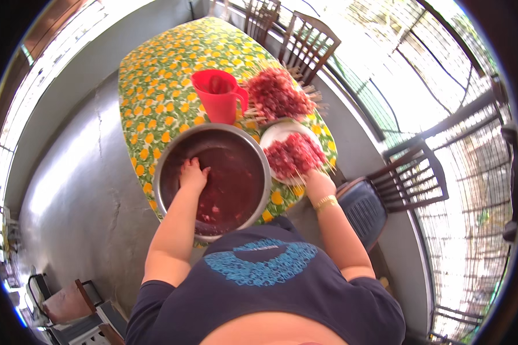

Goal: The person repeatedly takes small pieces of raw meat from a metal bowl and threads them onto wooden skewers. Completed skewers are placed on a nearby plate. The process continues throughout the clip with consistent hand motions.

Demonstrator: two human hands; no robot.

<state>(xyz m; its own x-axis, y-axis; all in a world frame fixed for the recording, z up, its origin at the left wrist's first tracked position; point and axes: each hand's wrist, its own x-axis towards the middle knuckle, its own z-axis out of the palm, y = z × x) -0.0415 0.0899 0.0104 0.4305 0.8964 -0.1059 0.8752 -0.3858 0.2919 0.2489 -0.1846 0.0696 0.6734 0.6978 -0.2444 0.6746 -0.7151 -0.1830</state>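
Note:
A wide steel basin holds dark red liquid with a few pale bits of meat in it. My left hand is inside the basin at its left, with thumb and fingers apart and nothing visible in them. To the right of the basin, a white plate carries a pile of raw meat skewers. At the plate's near right edge my right hand is closed around the stick end of a skewer, its fingertips partly hidden. Behind the plate lies a larger heap of meat skewers, with pale sticks poking out around it.
A red plastic jug stands just behind the basin, with its handle to the right. A yellow fruit-patterned cloth covers the table. Dark wooden chairs line the far right side, and another chair is close to my right arm.

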